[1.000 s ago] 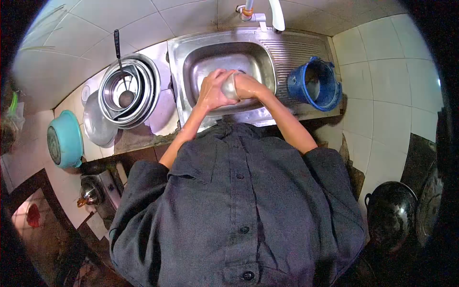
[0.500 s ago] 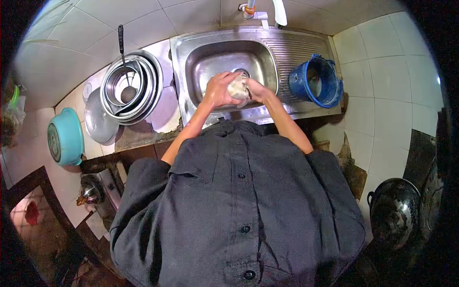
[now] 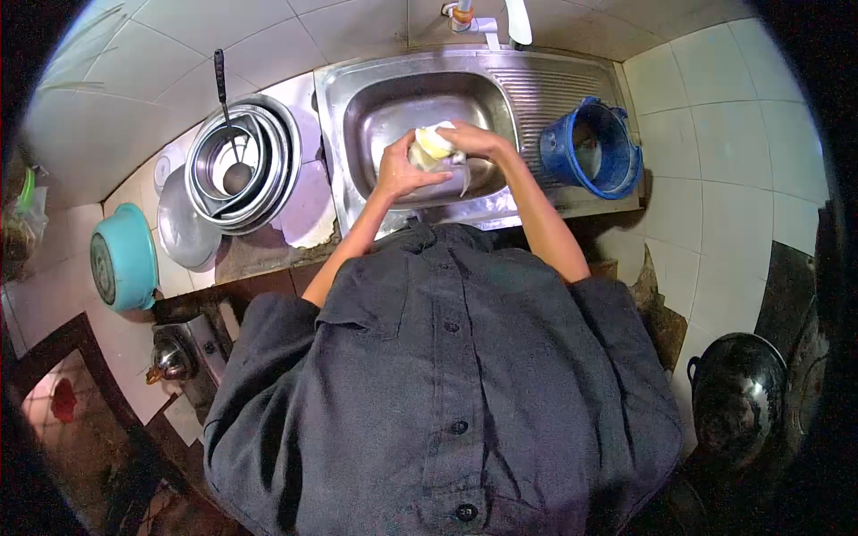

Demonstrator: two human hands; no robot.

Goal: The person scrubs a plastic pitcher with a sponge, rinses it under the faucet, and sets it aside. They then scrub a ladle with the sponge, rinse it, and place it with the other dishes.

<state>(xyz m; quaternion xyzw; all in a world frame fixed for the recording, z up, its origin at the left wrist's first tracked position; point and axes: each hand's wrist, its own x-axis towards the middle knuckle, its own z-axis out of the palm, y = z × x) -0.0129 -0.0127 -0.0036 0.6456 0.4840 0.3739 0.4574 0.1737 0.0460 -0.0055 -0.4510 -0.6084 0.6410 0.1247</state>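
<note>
Over the steel sink (image 3: pixel 375 103), my left hand (image 3: pixel 399 173) is curled around a small pale, see-through cup (image 3: pixel 424 164), thumb along its near side. From the right, my right hand (image 3: pixel 474 140) presses a yellow and white sponge (image 3: pixel 435 141) against the cup's upper part. The fingers partly cover both things, so the cup's exact shape is hard to make out. Both hands are close together above the basin.
A blue bucket (image 3: pixel 559 152) stands on the ridged drainboard at right. Nested steel pots (image 3: pixel 288 161) with a ladle (image 3: pixel 222 80) sit on the left counter, beside a teal basin (image 3: pixel 134 259). The tap (image 3: pixel 518 22) is behind the sink; a black wok (image 3: pixel 737 393) is at lower right.
The yellow and white sponge has come into sight on top of the cup. My right hand has shifted up and left over it, and the cup has turned in my left hand.
</note>
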